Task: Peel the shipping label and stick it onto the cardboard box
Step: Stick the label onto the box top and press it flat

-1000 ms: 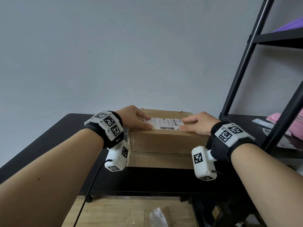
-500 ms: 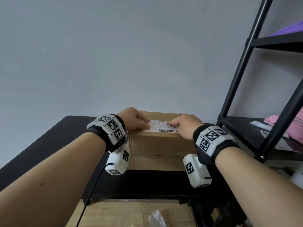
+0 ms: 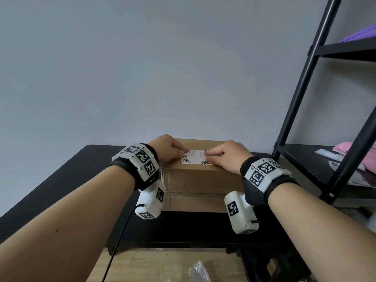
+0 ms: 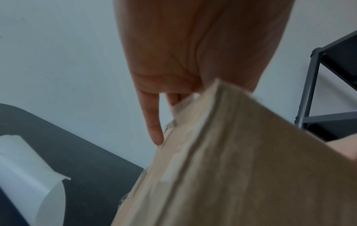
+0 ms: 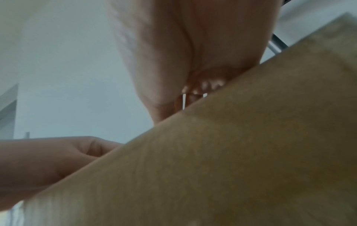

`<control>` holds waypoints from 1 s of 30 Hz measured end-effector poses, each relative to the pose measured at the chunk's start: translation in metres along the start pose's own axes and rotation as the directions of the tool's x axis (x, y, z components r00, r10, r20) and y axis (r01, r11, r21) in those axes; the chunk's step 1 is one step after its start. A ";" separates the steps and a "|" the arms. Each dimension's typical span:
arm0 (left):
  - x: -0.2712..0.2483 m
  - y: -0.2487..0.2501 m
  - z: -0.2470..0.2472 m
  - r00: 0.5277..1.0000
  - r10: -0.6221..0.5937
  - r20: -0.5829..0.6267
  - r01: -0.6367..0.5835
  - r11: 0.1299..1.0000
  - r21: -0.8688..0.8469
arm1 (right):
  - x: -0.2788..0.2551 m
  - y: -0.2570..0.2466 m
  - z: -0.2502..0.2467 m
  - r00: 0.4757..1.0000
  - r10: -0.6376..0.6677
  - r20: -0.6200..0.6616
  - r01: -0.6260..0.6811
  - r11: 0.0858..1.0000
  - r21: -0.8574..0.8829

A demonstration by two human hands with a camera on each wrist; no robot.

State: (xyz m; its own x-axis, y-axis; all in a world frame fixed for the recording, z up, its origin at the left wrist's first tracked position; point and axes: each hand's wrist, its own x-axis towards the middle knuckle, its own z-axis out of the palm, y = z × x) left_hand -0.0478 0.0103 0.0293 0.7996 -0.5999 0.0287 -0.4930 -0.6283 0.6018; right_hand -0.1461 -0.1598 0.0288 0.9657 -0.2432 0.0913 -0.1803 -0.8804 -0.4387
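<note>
Black bench point(image 3: 61, 180) under everything, and on it I've got the cardboard box point(image 3: 203, 180), stacked on a second box point(image 3: 193, 203). The shipping label point(image 3: 195, 157) lies flat on the box top, so peeling and placing look done. My left hand point(image 3: 168, 149) presses its left edge and my right hand point(image 3: 225, 157) covers its right part, fingers point(image 3: 211, 154) of both laid fairly straight, gripping nothing. I'd say only smoothing down remains. A curled backing sheet point(image 4: 29, 175) lies on the bench.

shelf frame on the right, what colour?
Black shelf frame, clearest in the head view.
</note>
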 end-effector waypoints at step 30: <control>0.006 -0.008 0.001 0.979 -0.196 -0.052 0.201 0.974 0.107 | -0.026 0.043 -0.027 0.867 0.499 0.015 -0.498 0.862 0.091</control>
State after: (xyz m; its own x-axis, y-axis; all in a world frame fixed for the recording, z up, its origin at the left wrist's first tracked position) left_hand -0.0391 0.0109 0.0244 0.8975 -0.4383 -0.0489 -0.3560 -0.7856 0.5061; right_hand -0.1839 -0.2024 0.0313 0.7497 -0.6437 -0.1534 -0.6194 -0.6010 -0.5051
